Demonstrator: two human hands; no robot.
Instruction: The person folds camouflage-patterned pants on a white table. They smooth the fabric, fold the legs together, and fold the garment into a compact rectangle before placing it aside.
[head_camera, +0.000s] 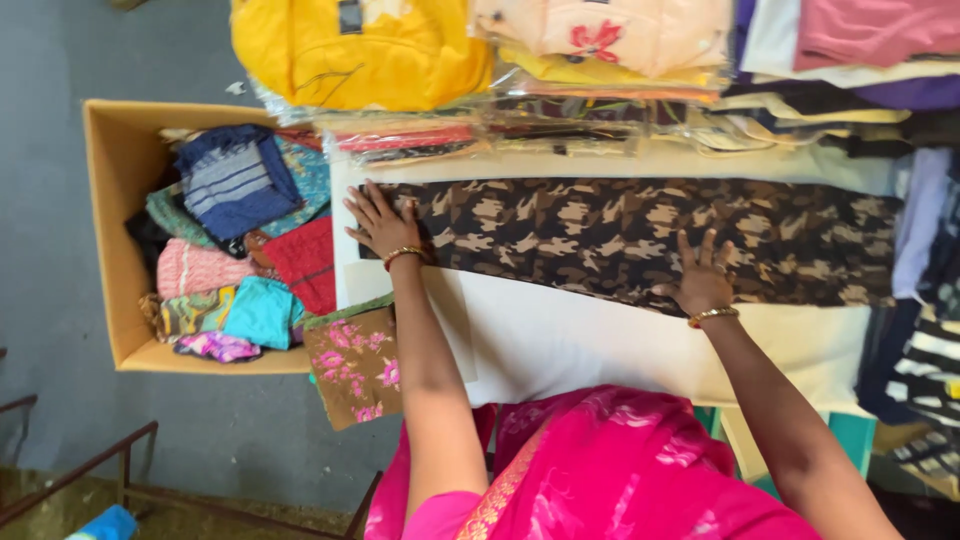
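A bright pink garment (600, 470) with a fainter floral pattern is worn, and an orange-gold woven border (497, 495) is seen running along its edge near the left arm. Both forearms are left bare, no sleeve being visible below the elbow. A thin gold bangle (403, 253) is worn at the wrist of the left hand (380, 222), and a matching gold bangle (712, 317) at the wrist of the right hand (702, 278); what may be a ring is glimpsed on one right finger, though it is too small to be told for certain.
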